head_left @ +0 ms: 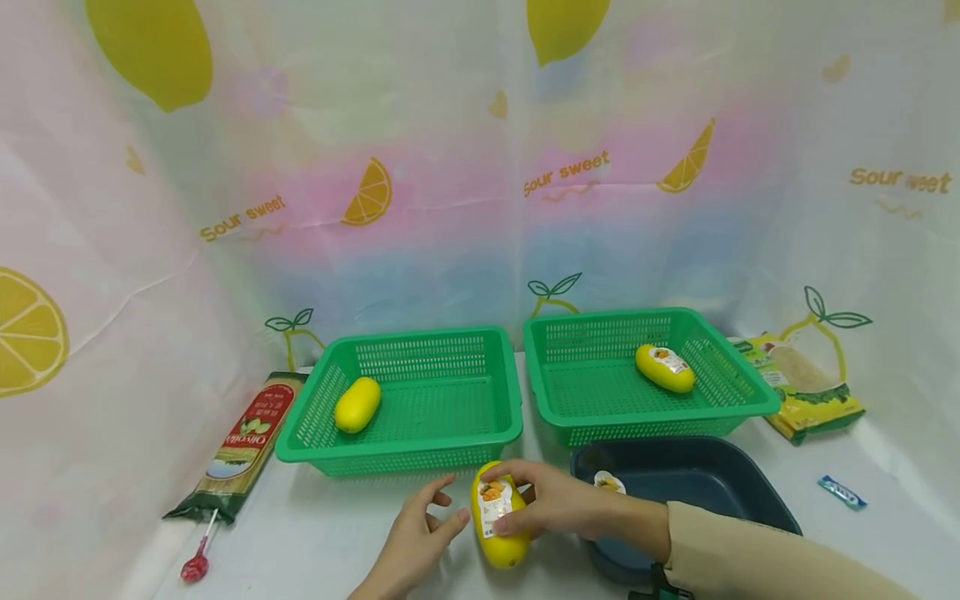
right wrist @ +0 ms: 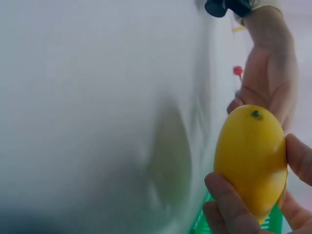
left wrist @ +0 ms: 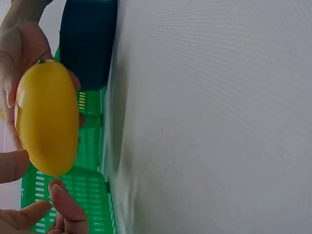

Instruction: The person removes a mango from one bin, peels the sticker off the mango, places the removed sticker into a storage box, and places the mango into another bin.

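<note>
My right hand (head_left: 558,504) grips a yellow oblong fruit (head_left: 504,550) with a white picture label, its fingers and thumb on either side. The fruit is held over the white table in front of the baskets. In the right wrist view the stem end of the fruit (right wrist: 251,151) shows, with a shadow on the cloth. Just to its left, my left hand (head_left: 416,533) has its fingers spread loosely around a gap and holds nothing. In the left wrist view its thumb (left wrist: 13,166) and fingertips come right beside the fruit (left wrist: 48,117).
Two green baskets (head_left: 412,454) (head_left: 660,427) stand at the back, each with one yellow fruit (head_left: 357,405) (head_left: 665,368). A dark blue basin (head_left: 712,475) sits front right, a round label (head_left: 609,482) visible inside. Pasta packet (head_left: 251,437) and lollipop (head_left: 195,568) lie left; yellow bag (head_left: 810,383) and small wrapper (head_left: 842,492) right.
</note>
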The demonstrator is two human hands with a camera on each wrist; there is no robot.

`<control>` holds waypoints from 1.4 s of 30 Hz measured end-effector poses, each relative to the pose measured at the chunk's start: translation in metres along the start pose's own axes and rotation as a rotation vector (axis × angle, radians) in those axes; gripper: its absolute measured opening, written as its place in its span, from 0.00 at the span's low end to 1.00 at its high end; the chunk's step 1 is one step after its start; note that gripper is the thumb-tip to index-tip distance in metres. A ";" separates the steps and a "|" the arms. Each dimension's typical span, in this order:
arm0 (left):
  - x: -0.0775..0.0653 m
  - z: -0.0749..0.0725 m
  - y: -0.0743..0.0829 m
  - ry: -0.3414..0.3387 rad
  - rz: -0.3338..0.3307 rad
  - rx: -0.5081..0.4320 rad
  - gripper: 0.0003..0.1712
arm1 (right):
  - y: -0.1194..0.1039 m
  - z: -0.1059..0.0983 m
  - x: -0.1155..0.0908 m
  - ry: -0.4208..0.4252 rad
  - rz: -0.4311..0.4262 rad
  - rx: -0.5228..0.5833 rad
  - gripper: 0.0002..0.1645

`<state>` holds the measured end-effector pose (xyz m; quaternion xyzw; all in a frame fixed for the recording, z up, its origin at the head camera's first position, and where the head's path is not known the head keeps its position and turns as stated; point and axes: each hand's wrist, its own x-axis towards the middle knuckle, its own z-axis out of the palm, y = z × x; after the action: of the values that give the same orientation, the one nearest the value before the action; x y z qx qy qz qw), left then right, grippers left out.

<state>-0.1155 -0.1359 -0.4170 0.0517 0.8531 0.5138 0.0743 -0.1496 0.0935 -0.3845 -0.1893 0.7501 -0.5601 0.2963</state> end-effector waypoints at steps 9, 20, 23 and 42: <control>0.000 -0.002 0.003 -0.011 -0.031 -0.031 0.40 | 0.007 0.008 0.009 0.039 0.023 -0.001 0.32; 0.004 -0.005 0.010 -0.070 -0.062 -0.033 0.43 | 0.007 0.012 0.012 0.064 0.041 -0.079 0.31; 0.005 -0.006 0.011 -0.087 -0.068 -0.041 0.44 | 0.008 0.012 0.012 0.066 0.035 -0.095 0.31; 0.007 0.000 0.005 -0.219 -0.025 -0.042 0.49 | 0.014 0.014 0.013 0.083 0.052 -0.090 0.31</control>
<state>-0.1225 -0.1326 -0.4130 0.0952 0.8296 0.5217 0.1745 -0.1498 0.0796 -0.4032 -0.1597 0.7908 -0.5252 0.2707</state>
